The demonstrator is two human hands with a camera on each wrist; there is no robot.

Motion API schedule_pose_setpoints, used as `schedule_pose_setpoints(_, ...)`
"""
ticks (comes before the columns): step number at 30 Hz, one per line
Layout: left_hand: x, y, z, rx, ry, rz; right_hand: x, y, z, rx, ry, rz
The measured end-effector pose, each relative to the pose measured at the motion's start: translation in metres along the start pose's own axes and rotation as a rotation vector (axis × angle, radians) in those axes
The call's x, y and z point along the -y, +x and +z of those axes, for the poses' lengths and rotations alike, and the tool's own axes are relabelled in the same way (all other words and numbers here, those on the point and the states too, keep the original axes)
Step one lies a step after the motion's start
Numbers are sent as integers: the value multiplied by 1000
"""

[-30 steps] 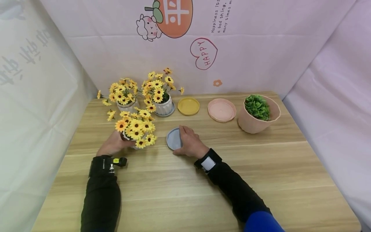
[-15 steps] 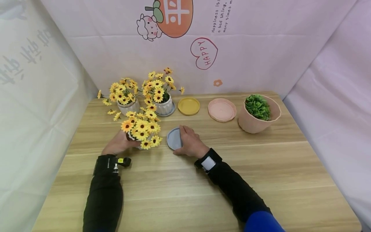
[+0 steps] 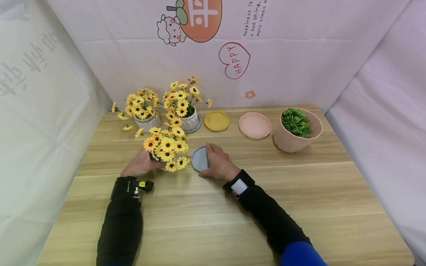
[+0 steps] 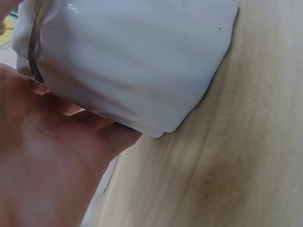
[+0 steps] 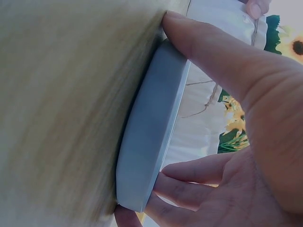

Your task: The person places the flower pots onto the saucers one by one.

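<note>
My left hand [image 3: 140, 164] grips a white flowerpot [image 4: 128, 61] from its left side, the fingers curled around it. A string runs round the pot's neck, and its base is right at the tabletop in the left wrist view. Yellow daisies [image 3: 168, 146] fill the pot and hide most of it from the head camera. Just to the right lies a small blue-grey plant saucer [image 3: 199, 159], flat on the wood. My right hand [image 3: 220, 162] holds this saucer by its right side, thumb at the near edge and fingers at the far edge.
Behind stand two more daisy pots, a left one [image 3: 147, 121] and one [image 3: 189, 120] on a blue-grey saucer. A yellow saucer [image 3: 216, 121], a pink saucer [image 3: 254, 126] and a pink pot [image 3: 290, 142] with a green plant [image 3: 295, 123] line the back of the wooden table [image 3: 206, 221].
My left hand has slid the daisy pot to the right, closer to the blue-grey saucer. The right hand and its saucer have stayed in place.
</note>
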State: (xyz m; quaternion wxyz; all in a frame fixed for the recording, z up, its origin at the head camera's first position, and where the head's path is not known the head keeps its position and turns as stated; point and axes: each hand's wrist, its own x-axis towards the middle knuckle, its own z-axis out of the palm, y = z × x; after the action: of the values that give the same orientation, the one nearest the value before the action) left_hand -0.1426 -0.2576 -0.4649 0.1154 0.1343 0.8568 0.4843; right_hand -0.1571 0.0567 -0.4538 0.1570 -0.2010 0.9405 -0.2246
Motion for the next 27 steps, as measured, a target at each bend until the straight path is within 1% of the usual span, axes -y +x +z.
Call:
schedule_pose_setpoints(5,0,2,2,13,-20,6,0,-1,-1,5,0,2)
schedule_pose_setpoints(8,0,3,3,3,1,8,0,-1,-1,6,6,-1)
schedule_pose_setpoints(14,-2,6,6,0,13,23,-1,0,0,0,9,-10)
schedule_pose_setpoints(20,-5,8,10,-38,85,-5,-2,0,0,1,12,-10)
schedule_pose_setpoints(25,-5,12,15,-83,101,-35,-1,0,0,3,8,-10)
schedule_pose_setpoints(27,-4,14,18,-90,109,-42,-1,0,0,1,9,-9)
